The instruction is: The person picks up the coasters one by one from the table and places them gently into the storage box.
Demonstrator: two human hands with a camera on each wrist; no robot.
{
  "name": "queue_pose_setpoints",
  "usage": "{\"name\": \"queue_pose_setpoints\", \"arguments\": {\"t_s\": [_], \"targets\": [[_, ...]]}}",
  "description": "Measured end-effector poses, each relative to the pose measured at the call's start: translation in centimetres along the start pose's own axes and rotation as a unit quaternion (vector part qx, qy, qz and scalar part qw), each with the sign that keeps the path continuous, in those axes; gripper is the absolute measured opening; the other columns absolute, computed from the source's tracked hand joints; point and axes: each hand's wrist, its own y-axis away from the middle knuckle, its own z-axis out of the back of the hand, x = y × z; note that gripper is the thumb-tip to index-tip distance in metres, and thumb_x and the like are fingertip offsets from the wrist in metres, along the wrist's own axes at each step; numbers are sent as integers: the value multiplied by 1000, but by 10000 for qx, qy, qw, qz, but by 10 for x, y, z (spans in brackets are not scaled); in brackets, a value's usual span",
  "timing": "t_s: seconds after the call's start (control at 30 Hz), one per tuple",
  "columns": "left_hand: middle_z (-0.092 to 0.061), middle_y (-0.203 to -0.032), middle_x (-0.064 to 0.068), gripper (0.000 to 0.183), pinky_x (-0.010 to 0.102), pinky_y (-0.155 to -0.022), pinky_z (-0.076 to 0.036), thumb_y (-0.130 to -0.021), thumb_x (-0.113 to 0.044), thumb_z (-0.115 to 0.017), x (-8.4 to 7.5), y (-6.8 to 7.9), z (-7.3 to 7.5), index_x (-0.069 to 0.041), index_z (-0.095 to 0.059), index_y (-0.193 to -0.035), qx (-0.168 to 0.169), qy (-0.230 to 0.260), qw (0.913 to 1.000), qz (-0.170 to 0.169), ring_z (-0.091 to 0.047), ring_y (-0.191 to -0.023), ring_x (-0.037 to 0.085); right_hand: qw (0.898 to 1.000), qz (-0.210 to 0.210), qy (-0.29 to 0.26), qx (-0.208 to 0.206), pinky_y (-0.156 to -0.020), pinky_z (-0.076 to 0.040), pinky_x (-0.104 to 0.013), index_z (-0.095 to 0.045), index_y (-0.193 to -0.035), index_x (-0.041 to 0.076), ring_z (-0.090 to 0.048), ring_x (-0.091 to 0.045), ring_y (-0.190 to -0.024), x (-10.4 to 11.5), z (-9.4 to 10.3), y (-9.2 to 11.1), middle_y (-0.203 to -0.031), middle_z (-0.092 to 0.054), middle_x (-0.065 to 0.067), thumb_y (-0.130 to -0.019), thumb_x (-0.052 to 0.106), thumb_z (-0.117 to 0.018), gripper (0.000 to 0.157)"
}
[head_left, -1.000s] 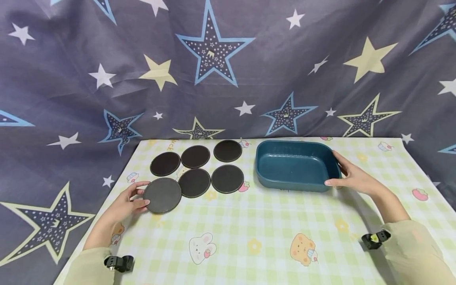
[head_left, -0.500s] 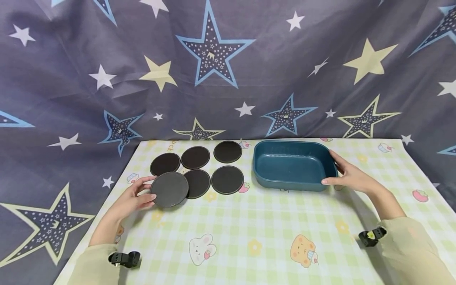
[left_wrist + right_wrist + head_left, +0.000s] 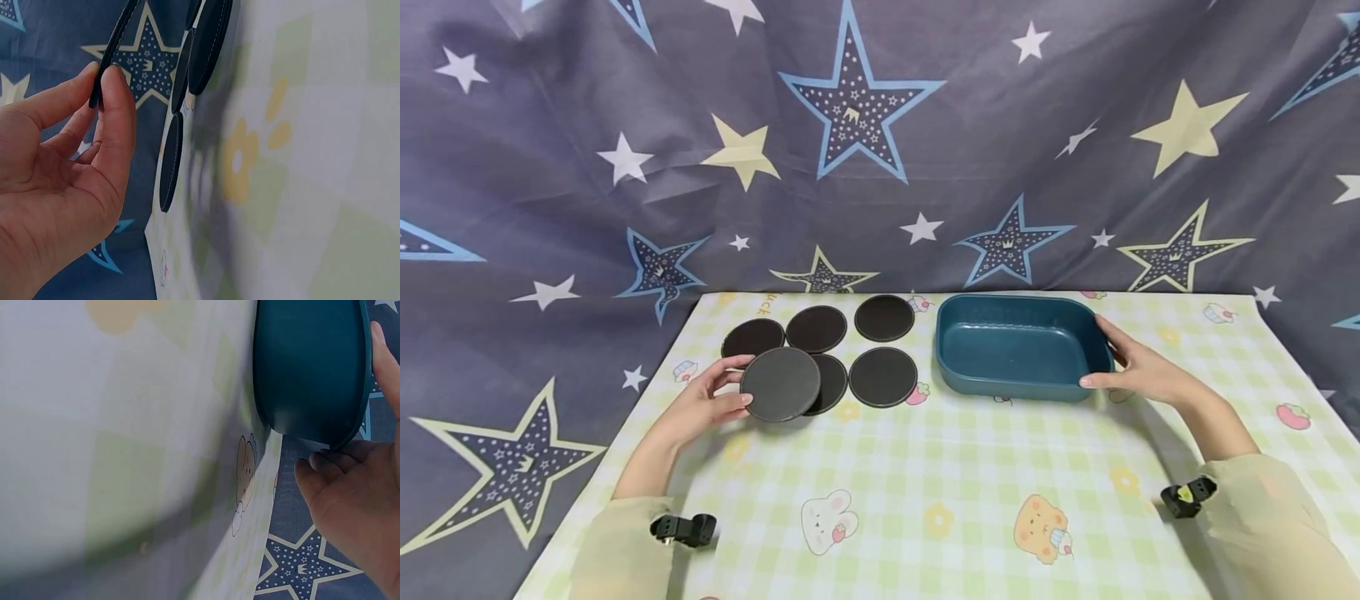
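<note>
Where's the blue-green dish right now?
In the head view, the blue-green dish is right of centre, near the back of the checkered cloth. The right hand holds its right end; black discs are to its left.

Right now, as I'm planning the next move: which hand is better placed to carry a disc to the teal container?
Probably the left hand: it pinches a raised dark disc, while the right hand grips the teal container.
</note>
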Motion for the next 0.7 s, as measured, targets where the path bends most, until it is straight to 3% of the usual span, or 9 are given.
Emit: {"name": "queue_pose_setpoints", "arguments": {"t_s": [0.7], "targets": [[-53,-115,-2,62,25,-81,-62,-95,0,-62,-11,-24,-27,-7,-34,-150,-43,490,9988,-77,-66,-87,6,10000,4,88,-25,-115,-14,-73,14,-158,8,1,-59,-147,-1,1,1,-164,15,-26,-91,19,-72,110]]}}
